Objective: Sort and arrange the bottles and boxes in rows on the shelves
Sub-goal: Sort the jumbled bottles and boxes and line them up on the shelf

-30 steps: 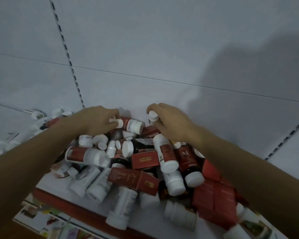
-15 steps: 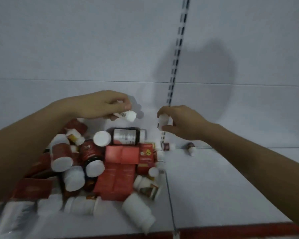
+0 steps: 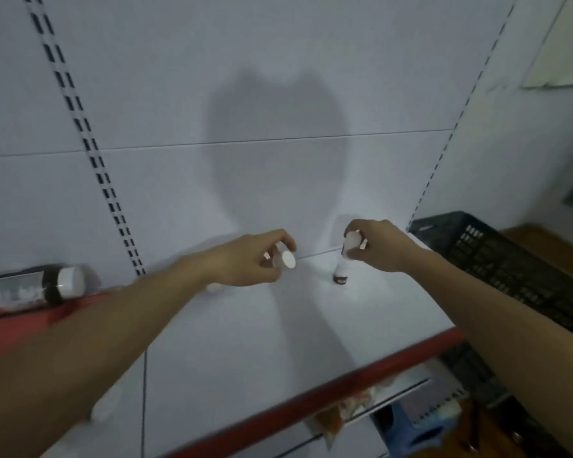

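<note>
My left hand grips a small white-capped bottle, held tilted above the white shelf, cap toward me. My right hand holds a second small bottle by its white cap; that bottle stands upright with its dark base on the shelf near the back panel. At the far left a larger dark bottle with a white cap lies on its side beside a red box.
A black slotted plastic crate stands to the right of the shelf. The shelf has a red front edge. Slotted uprights run up the white back panel. Lower shelves with packets show below.
My view and both hands swung right, away from the heap of bottles and red boxes. Each hand carried a small bottle; the right one now stands on the bare shelf section.
</note>
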Motion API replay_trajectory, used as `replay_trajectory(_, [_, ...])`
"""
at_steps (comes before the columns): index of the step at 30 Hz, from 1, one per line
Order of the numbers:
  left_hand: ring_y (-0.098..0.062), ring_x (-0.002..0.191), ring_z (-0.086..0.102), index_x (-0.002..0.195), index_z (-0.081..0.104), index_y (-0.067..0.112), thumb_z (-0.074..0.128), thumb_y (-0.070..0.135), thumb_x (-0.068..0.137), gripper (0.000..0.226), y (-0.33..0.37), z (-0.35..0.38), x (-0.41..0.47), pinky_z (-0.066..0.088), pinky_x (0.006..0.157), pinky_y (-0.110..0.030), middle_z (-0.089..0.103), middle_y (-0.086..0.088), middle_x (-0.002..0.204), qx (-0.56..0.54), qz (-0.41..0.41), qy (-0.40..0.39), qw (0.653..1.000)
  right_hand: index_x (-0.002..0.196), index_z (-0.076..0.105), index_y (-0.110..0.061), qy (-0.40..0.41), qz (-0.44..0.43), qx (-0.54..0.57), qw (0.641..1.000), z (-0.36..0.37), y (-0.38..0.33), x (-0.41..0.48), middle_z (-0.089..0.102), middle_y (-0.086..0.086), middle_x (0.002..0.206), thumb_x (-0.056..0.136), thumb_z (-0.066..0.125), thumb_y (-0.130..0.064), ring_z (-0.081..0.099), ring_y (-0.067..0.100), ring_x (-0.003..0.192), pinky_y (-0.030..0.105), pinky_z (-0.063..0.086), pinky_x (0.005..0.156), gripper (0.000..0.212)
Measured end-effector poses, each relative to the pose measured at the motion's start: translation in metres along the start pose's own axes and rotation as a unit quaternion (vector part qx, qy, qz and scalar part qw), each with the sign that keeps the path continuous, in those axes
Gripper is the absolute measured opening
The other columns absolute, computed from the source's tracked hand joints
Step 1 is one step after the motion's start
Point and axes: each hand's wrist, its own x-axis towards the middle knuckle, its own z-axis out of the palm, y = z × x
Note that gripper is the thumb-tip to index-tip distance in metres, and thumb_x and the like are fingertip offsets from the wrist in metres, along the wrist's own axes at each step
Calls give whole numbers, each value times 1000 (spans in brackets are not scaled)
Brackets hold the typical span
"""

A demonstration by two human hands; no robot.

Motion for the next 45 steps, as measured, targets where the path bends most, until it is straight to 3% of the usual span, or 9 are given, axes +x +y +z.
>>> replay_trajectory(5, [-8,97,61,105,58,34,71,36,86,23,4,72,39,46,76,-24,65,15,104,-31,-24,68,997,110,64,-18,87,54,43,994,17,34,-6,64,3,100,88,72,-24,62,25,87,30,44,71,24])
replay_trajectory(9, [-13,87,59,107,59,25,74,25,87,24,-1,109,64,40,71,-21,57,1,110,-45,-51,126,990,115,64,-13,35,85,40,995,39,40,-16,65,8,106,90,66,-17,62,28,100,30,45,77,26])
replay_trajectory(16, [-21,107,63,141,51,16,67,32,93,53,1,106,78,49,95,-35,58,-4,133,24,-89,85,992,150,27,-20,-67,61,-39,995,51,31,-22,58,10,125,79,79,-27,50,33,119,40,48,87,88])
replay_trajectory(19, [-19,107,63,130,59,18,60,36,97,38,-1,71,60,51,96,-36,62,1,127,121,-80,33,989,151,23,-24,-65,37,-91,993,39,22,-16,48,10,135,76,82,-34,41,34,127,47,45,94,96])
replay_trajectory(23, [-24,100,63,109,67,23,55,41,95,26,-21,17,17,53,88,-37,68,-1,112,263,-125,-16,956,150,27,-24,-55,10,-151,987,43,-11,5,45,10,139,85,70,-42,37,34,132,49,40,100,79])
replay_trajectory(31, [-27,113,59,123,59,11,54,32,99,33,-78,-33,-64,47,84,-35,59,-9,126,376,-289,-4,880,133,49,-17,57,-162,-222,960,96,-142,40,47,13,137,86,60,-24,39,35,127,50,37,100,50])
replay_trajectory(37, [-24,118,57,120,63,22,65,23,90,30,-110,6,-77,47,94,-38,60,-4,126,405,-318,5,857,142,40,-33,-165,-223,-213,937,150,-208,40,42,15,141,91,60,-24,40,37,130,56,29,107,56])
replay_trajectory(40, [-25,120,56,123,60,22,64,21,90,33,-113,8,-72,42,98,-38,60,-3,126,456,-310,10,834,132,42,-26,-176,-236,-204,934,154,-209,43,45,16,133,96,53,-27,46,35,122,52,37,103,38])
replay_trajectory(45, [-25,110,61,118,61,16,56,32,98,26,-99,-8,-70,45,89,-34,63,-5,120,381,-307,-49,871,111,47,-23,-266,-257,-114,922,105,-180,48,62,8,106,105,39,-29,59,30,94,43,51,87,12])
